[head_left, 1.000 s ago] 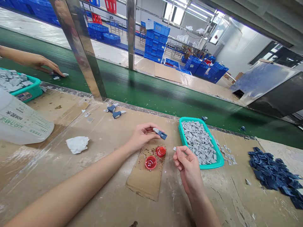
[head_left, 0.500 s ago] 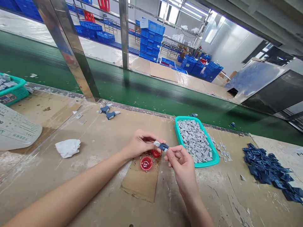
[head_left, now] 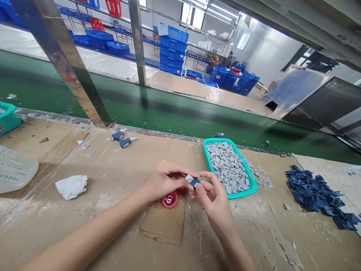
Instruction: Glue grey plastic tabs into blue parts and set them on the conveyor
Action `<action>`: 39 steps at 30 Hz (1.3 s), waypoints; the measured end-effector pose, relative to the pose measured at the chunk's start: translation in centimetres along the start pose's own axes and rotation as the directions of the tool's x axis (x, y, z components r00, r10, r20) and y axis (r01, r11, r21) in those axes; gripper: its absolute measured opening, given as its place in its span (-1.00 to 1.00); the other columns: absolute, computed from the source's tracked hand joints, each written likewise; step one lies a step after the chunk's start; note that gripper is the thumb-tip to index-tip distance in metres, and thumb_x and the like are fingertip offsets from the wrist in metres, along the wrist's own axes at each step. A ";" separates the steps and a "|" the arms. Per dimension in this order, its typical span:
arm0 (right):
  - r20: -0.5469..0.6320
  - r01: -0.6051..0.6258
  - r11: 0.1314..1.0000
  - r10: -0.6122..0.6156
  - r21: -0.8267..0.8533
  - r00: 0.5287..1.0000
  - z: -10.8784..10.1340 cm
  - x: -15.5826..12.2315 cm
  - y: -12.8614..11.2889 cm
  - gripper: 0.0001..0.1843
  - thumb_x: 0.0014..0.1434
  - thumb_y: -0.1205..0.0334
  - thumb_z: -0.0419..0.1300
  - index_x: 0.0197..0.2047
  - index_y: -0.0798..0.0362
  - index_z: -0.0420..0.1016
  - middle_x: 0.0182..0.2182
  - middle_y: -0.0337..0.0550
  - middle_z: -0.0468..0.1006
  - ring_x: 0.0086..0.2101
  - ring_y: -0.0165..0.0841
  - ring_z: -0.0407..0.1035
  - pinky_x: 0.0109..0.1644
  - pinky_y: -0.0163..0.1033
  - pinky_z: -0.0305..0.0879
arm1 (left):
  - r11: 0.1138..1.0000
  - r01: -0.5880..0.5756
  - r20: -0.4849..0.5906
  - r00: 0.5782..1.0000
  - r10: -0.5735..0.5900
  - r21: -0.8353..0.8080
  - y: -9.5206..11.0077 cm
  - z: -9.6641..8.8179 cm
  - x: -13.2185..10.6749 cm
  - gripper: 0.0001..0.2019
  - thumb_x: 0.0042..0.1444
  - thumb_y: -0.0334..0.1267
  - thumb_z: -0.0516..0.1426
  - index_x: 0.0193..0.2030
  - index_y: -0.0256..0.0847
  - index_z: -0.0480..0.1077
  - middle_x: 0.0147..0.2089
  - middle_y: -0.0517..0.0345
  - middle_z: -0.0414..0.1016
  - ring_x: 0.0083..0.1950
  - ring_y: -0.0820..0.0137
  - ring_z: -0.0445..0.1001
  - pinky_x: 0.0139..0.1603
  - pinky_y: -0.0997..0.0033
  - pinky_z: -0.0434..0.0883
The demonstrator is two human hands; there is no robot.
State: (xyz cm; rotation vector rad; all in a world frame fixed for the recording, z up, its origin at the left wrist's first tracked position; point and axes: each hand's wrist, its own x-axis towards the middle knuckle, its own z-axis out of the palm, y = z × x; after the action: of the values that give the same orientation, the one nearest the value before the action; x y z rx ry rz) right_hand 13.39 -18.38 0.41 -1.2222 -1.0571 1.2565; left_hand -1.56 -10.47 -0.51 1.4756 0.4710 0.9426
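Observation:
A small dark blue plastic part with a light grey piece at its end (head_left: 193,181) is held between both hands above the table. My left hand (head_left: 165,181) pinches its grey end from the left. My right hand (head_left: 216,197) grips the blue end with thumb and fingers. Below my left hand, a small red cup (head_left: 169,199) with shiny contents stands on a cardboard strip (head_left: 163,225). A second red cup is mostly hidden behind the fingers. Just beyond my right hand is a teal basket (head_left: 255,190) full of small grey plastic pieces (head_left: 225,165).
Dark blue parts (head_left: 313,194) lie heaped at the right. Loose grey pieces (head_left: 261,175) lie beside the basket. Joined blue-and-grey parts (head_left: 125,142) sit near the green conveyor belt (head_left: 169,114). A crumpled white wad (head_left: 72,186) lies left. A metal post (head_left: 73,71) rises behind.
My hands have drawn closer around the part, which has turned, its grey end now facing upward-left. My right fingers have curled further over it. The view has shifted slightly to the right.

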 end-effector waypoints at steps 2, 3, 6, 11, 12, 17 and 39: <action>-0.017 0.012 1.000 -0.012 0.008 1.000 0.1 0.1 -0.2 -0.65 0.20 0.02 0.21 -0.07 0.02 0.24 -0.47 -0.22 0.54 -0.45 -0.39 0.41 -0.51 -0.40 0.15 | 0.999 0.033 -0.009 0.999 -0.033 0.021 0.2 0.4 0.1 -0.69 -0.03 -0.42 0.27 -0.10 -0.12 0.53 -0.23 0.13 0.59 -0.38 0.34 0.56 -0.32 0.39 0.57; -0.024 0.016 1.000 -0.015 0.011 1.000 0.1 0.1 -0.4 -0.65 0.20 0.02 0.20 -0.07 0.03 0.25 -0.47 -0.22 0.54 -0.45 -0.38 0.41 -0.51 -0.39 0.15 | 0.998 0.042 -0.009 0.999 -0.042 0.053 0.3 0.5 0.1 -0.65 -0.02 -0.41 0.27 -0.05 -0.11 0.50 -0.18 0.13 0.58 -0.35 0.35 0.56 -0.28 0.38 0.57; -0.092 0.050 0.997 -0.055 -0.057 0.994 -1.3 0.5 -1.0 -0.68 0.24 -0.02 0.13 -0.09 0.04 0.33 -0.41 -0.14 0.57 -0.41 -0.32 0.44 -0.47 -0.33 0.20 | 0.971 0.012 0.035 0.999 -0.021 0.239 0.6 0.1 0.2 -0.53 0.10 -0.33 0.19 0.18 -0.06 0.33 -0.02 0.08 0.49 -0.20 0.37 0.53 -0.11 0.36 0.53; -0.401 0.034 0.837 -0.296 -0.546 0.867 -6.9 1.5 -0.8 -0.69 0.22 -0.01 0.13 -0.06 -0.02 0.46 -0.19 -0.09 0.55 -0.15 -0.18 0.40 -0.22 -0.19 0.28 | 0.727 -0.040 -0.053 0.993 0.106 0.686 0.8 -4.6 3.0 -0.38 0.24 -0.25 0.00 0.40 -0.13 -0.16 0.12 -0.07 0.35 0.08 0.25 0.40 0.14 0.20 0.35; -0.405 -0.015 0.778 -0.310 -0.627 0.860 -7.7 1.8 -0.5 -0.69 0.20 -0.01 0.15 -0.07 -0.03 0.48 -0.18 -0.10 0.55 -0.13 -0.16 0.37 -0.18 -0.16 0.27 | 0.602 -0.013 -0.065 0.992 0.108 0.798 0.6 -6.1 4.2 -0.39 0.26 -0.26 -0.04 0.40 -0.18 -0.18 0.12 -0.11 0.35 0.09 0.22 0.38 0.16 0.14 0.32; -0.452 -0.236 0.586 -0.254 -0.775 0.855 -8.5 3.6 0.4 -0.69 0.15 0.02 0.21 -0.09 -0.02 0.53 -0.25 -0.11 0.53 -0.18 -0.13 0.37 -0.26 -0.15 0.23 | 0.046 0.049 -0.044 0.995 -0.095 0.998 -0.8 -12.6 10.6 -0.41 0.16 -0.49 -0.12 0.35 -0.44 -0.10 0.03 -0.28 0.37 0.05 0.12 0.34 0.07 0.11 0.31; -0.413 0.213 0.810 -0.482 -0.547 0.772 -7.6 1.6 1.5 -0.62 0.30 -0.01 -0.01 0.03 -0.01 0.42 -0.15 -0.06 0.54 -0.24 -0.23 0.46 -0.25 -0.23 0.42 | 0.599 0.178 -0.146 0.984 -0.103 0.780 -5.2 -4.7 18.9 -0.73 0.22 -0.21 0.10 0.00 -0.29 0.36 0.04 -0.06 0.42 0.06 0.24 0.40 0.11 0.07 0.35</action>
State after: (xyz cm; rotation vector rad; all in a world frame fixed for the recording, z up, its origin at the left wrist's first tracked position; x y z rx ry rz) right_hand 20.89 -17.38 -1.87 -1.5270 -1.1275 0.3019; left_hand 7.03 7.71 -0.76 2.1601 1.1723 0.6773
